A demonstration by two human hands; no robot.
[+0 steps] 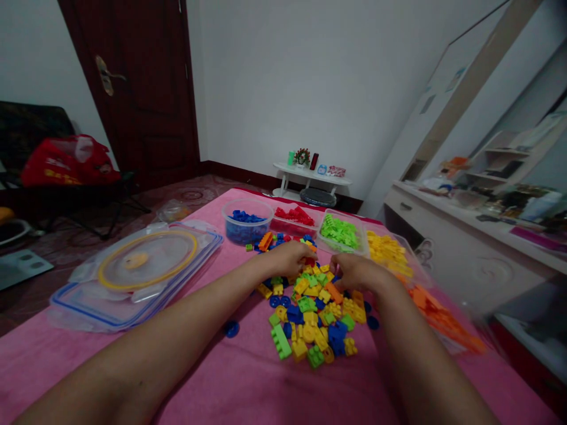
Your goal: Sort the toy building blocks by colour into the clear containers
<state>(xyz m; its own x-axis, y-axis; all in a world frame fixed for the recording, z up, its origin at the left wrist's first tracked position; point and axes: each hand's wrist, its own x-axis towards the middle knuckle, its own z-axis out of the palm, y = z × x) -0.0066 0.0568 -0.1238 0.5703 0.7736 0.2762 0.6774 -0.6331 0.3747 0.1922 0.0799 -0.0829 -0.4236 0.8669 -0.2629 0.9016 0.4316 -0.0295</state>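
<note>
A loose pile of toy building bricks (310,319) in yellow, green, blue, orange and red lies in the middle of the pink cloth. At its far side, my left hand (292,258) curls its fingers around a red building brick (310,261), only partly visible. To its right my right hand (357,271) reaches down into the pile with bent fingers, close to an orange brick (333,293). Its fingertips are partly hidden, and what they pinch, if anything, does not show. Blue wheel pieces (231,329) lie around the pile's edge.
Behind the pile stand tubs of blue bricks (245,227), red bricks (295,216), green bricks (340,231) and yellow bricks (390,252). Orange bricks (443,319) sit in a container beyond my right forearm. Stacked plastic lids (146,260) lie at the left.
</note>
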